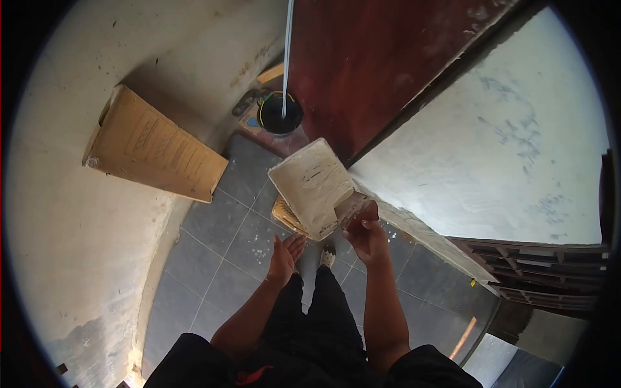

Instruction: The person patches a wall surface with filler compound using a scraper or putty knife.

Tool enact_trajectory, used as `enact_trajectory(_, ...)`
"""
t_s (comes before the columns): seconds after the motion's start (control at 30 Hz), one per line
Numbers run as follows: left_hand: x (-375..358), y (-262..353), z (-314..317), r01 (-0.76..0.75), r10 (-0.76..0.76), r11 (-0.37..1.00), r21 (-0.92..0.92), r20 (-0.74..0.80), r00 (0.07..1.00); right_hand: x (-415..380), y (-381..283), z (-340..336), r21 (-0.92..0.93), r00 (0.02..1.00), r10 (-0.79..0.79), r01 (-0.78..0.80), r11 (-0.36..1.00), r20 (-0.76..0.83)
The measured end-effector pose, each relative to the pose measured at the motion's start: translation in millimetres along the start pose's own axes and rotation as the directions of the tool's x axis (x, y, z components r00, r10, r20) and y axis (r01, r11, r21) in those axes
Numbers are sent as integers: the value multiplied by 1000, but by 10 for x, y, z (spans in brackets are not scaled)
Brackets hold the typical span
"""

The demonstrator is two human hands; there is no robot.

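A pale, dusty rectangular slab (312,181) with rounded corners sits at an angle in front of me, its top streaked with whitish matter. Under its left edge shows a tan, woven-looking piece (288,215). My right hand (370,242) is closed around a flat reddish-brown piece (359,212), which overlaps the slab's lower right corner; its exact kind I cannot tell. My left hand (283,260), fingers stretched out and holding nothing, is just below the slab's near left edge.
A large cardboard box (158,145) leans by the left wall. Beyond the slab, a black bucket (280,113) stands near a dark red door (369,58). White specks dot the grey tiled floor (226,223). A dark slatted frame (537,265) runs along the right wall.
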State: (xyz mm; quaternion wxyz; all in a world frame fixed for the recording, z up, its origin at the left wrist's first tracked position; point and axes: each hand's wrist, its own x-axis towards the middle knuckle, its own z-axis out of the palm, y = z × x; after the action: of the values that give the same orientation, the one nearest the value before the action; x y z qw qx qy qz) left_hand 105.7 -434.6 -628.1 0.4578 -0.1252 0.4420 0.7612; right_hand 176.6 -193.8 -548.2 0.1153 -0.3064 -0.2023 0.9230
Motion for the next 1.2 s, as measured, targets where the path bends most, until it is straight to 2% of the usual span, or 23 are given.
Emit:
enact_trajectory(0.03, -5, 130, 197, -51, 48, 997, 55, 67, 997, -58, -95, 5, -21, 995, -33, 35, 999, 89)
enact_trajectory(0.07, 1, 265, 402, -110, 95, 988, 106, 138, 986, -139, -217, 116, -13, 991, -67, 68, 998, 112)
enact_trajectory(0.17, 15, 561, 953, -220, 173, 961, 165, 256, 951, -422, -632, 499, 113, 961, -165, 143, 983, 221)
enact_trajectory(0.23, 45, 748, 1367, -300, 225, 932, 203, 322, 920, -581, -950, 742, 131, 968, -128, 102, 986, 215)
enact_trajectory(0.27, 21, 819, 1575, -327, 239, 923, 205, 362, 901, -697, -1098, 843, 133, 957, -168, 139, 981, 237)
enact_trajectory(0.37, -10, 1042, 2295, -514, 336, 824, 237, 526, 781, -1085, -1594, 1124, 113, 962, -203, 185, 976, 182)
enact_trajectory(0.4, -40, 1121, 2586, -579, 382, 789, 206, 574, 724, -1165, -1796, 1126, 164, 939, -255, 221, 961, 232)
enact_trajectory(0.47, 37, 1272, 3185, -704, 453, 687, 183, 650, 611, -1427, -2287, 1258, 211, 916, -352, 312, 926, 192)
enact_trajectory(0.53, -170, 1482, 3943, -851, 513, 497, 171, 733, 447, -1858, -2937, 1463, 206, 859, -477, 441, 874, 185)
enact_trajectory(0.6, -365, 1689, 4704, -967, 544, 248, 51, 819, 183, -2289, -3643, 1583, 265, 668, -651, 595, 759, 361)
enact_trajectory(0.63, -483, 1803, 5075, -995, 523, 96, 0, 851, 51, -2550, -3972, 1685, 291, 587, -720, 663, 690, 370)
enact_trajectory(0.67, -586, 1913, 5440, -997, 487, -59, -56, 870, -77, -2831, -4296, 1802, 319, 501, -779, 719, 617, 378)
enact_trajectory(0.73, -814, 2054, 6201, -957, 443, -186, -222, 850, -283, -3371, -4845, 2017, 306, 306, -874, 850, 429, 377)
enact_trajectory(0.8, -1163, 2240, 6887, -878, 364, -396, -267, 832, -418, -3830, -5327, 2179, 267, 122, -901, 931, 250, 417)
enact_trajectory(0.87, -1460, 2428, 7521, -674, 237, -701, -233, 815, -529, -4195, -5782, 2373, 232, -25, -909, 969, 79, 416)
enact_trajectory(0.93, -1779, 2574, 8056, -462, 140, -863, -205, 782, -608, -4483, -6188, 2601, 203, -154, -887, 977, -70, 435)
enact_trajectory(1.0, -1987, 2701, 8490, -365, 120, -916, -165, 756, -644, -4667, -6499, 2880, 132, -287, -842, 958, -255, 457)
enact_trajectory(1.07, -2123, 2816, 8822, -307, 124, -944, -122, 731, -671, -4775, -6784, 3192, 58, -359, -837, 928, -369, 414)
enact_trajectory(1.1, -2151, 2869, 8962, -253, 120, -963, -96, 687, -716, -4801, -6910, 3330, 67, -358, -832, 928, -366, 423)
enact_trajectory(1.13, -2153, 2899, 9062, -200, 111, -978, -67, 642, -758, -4821, -7019, 3454, -16, -461, -718, 836, -549, 521)
enact_trajectory(1.17, -2158, 2892, 9110, -213, 138, -976, -51, 615, -777, -4824, -7052, 3529, -76, -527, -581, 697, -713, 620)
enact_trajectory(1.2, -2146, 2879, 9134, -210, 140, -977, -43, 612, -779, -4828, -7073, 3567, -69, -528, -576, 697, -714, 625)
